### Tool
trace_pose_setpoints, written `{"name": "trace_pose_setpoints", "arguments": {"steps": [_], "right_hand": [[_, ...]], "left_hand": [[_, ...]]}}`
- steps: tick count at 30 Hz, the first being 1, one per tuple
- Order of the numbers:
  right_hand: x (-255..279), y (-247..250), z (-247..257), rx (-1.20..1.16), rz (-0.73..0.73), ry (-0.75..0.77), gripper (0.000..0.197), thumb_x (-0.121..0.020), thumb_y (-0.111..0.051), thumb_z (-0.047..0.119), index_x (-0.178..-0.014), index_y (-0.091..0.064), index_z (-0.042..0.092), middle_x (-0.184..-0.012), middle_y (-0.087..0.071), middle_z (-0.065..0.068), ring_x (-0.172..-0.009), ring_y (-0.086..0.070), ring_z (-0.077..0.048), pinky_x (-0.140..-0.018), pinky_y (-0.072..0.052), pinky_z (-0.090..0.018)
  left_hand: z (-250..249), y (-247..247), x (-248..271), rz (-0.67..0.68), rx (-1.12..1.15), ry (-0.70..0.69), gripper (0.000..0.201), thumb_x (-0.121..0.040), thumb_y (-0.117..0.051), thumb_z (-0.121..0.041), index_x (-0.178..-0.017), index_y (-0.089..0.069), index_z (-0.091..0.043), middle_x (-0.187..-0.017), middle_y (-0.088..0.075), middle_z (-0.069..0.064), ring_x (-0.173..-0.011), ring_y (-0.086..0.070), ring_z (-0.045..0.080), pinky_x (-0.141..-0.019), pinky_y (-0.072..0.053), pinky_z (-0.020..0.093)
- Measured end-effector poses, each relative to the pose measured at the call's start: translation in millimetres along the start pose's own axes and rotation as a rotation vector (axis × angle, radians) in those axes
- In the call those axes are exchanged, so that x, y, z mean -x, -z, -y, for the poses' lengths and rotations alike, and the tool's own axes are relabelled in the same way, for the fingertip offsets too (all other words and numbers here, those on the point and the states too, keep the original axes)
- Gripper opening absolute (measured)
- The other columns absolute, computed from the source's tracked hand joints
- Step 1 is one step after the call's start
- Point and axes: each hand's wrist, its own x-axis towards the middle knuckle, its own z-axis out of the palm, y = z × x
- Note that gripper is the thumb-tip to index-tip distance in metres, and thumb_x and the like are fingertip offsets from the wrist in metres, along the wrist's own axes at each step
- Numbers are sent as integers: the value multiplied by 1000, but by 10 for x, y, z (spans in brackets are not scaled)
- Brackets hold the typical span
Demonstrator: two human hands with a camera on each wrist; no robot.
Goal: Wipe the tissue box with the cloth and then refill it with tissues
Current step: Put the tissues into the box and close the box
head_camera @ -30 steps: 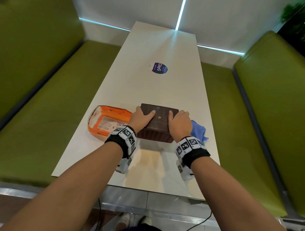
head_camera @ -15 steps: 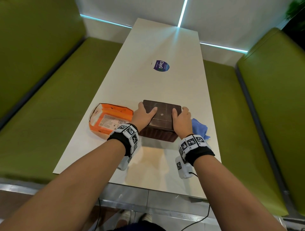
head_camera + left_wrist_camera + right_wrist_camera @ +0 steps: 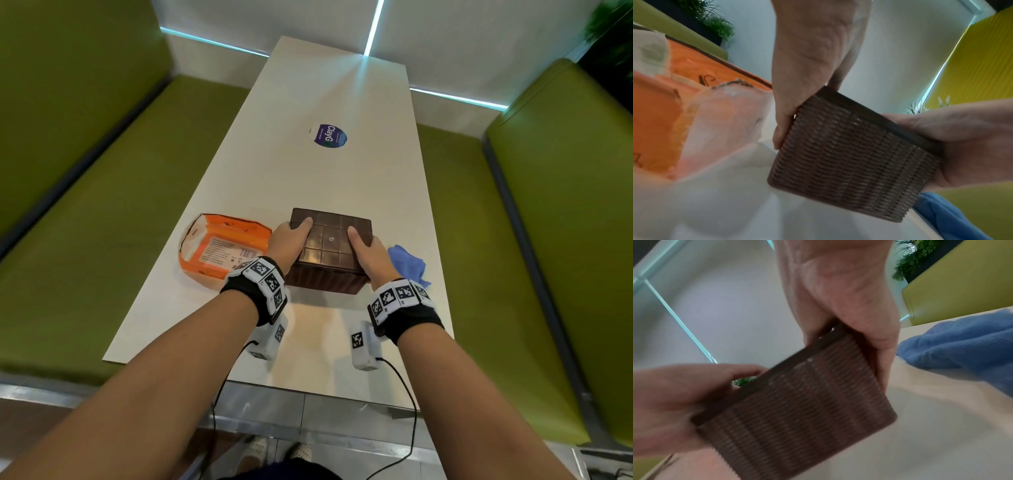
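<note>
Squarely between both hands, tissue box, left hand, right hand gripping sides

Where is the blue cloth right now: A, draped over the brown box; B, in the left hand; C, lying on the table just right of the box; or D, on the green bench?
C: the blue cloth lies on the table just right of the brown box, while both hands, left hand and right hand, hold the box itself.
</note>
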Motion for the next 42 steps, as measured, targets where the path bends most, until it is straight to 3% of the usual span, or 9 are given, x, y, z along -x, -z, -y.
{"name": "trace_pose_setpoints", "arguments": {"steps": [4, 10, 15, 21, 28, 30, 32, 36, 42], "right_hand": [[79, 9, -62, -79, 50, 91, 86, -76, -57, 67, -149, -18, 40, -135, -56, 5, -124, -55, -20, -108, -43, -41], [50, 146, 43, -86, 117, 97, 47, -94, -57, 37, -132, -31, 33, -103, -64, -5, -95, -65, -24, -96, -52, -50], [66, 155, 92, -27, 139, 106, 45, -97, -50, 37, -135, -28, 33, -105, -61, 0, -96, -63, -24, -97, -52, -47], [171, 69, 53, 74, 66, 226, 45, -101, -40, 38, -145, -30, 33, -116, -54, -2, -106, -60, -25, -99, -50, -42], [147, 51, -81, -100, 41, -9, 99, -72, -58, 74, -151, -10, 37, -154, -34, 2, -136, -43, -24, -110, -40, -47], [158, 55, -102, -200, 90, -142, 101, -65, -61, 79, -146, -32, 25, -144, -50, 0, -126, -55, -22, -105, -46, -45], [293, 70, -19, -309, 158, -184, 64, -83, -55, 66, -125, -59, 18, -113, -72, -2, -101, -69, -17, -89, -54, -35], [387, 179, -20, -526, 211, -169, 41, -95, -50, 50, -107, -68, 14, -82, -78, -1, -78, -73, -14, -75, -54, -31], [556, 411, -78, -633, 252, -69, 61, -83, -61, 59, -131, -56, 22, -122, -69, -9, -114, -65, -23, -94, -54, -40]], "left_hand": [[25, -7, 61, -6, 10, -92, 60, -96, -46, -49, -150, -26, -32, -148, -45, 3, -134, -45, 26, -112, -37, 42], [42, 22, 27, 45, 43, -79, 59, -77, -51, -62, -132, -39, -45, -133, -58, 6, -118, -58, 29, -99, -50, 48], [-15, 31, 84, 55, -15, -68, 65, -92, -47, -54, -147, -30, -25, -144, -48, 8, -130, -48, 28, -108, -42, 46], [127, 9, -92, 38, 33, -12, 94, -63, -50, -78, -131, -52, -13, -121, -65, 4, -112, -62, 26, -99, -50, 45], [161, 15, -45, 57, 36, 42, 97, -56, -49, -85, -116, -65, -10, -111, -70, 6, -105, -65, 27, -98, -51, 45], [150, 21, -17, 49, 31, 68, 105, -53, -47, -88, -120, -63, -9, -115, -68, 7, -107, -64, 28, -98, -50, 45], [116, 26, 58, 47, 30, 67, 101, -58, -45, -85, -124, -60, -10, -119, -66, 7, -110, -62, 28, -100, -49, 45], [-92, 32, 404, 60, 10, -26, 68, -91, -44, -60, -145, -40, -19, -138, -54, 2, -128, -50, 26, -107, -40, 36], [-284, 108, 841, 184, 348, -125, 55, -93, -59, -42, -141, -32, -39, -130, -56, -3, -114, -61, 20, -96, -53, 45]]}}
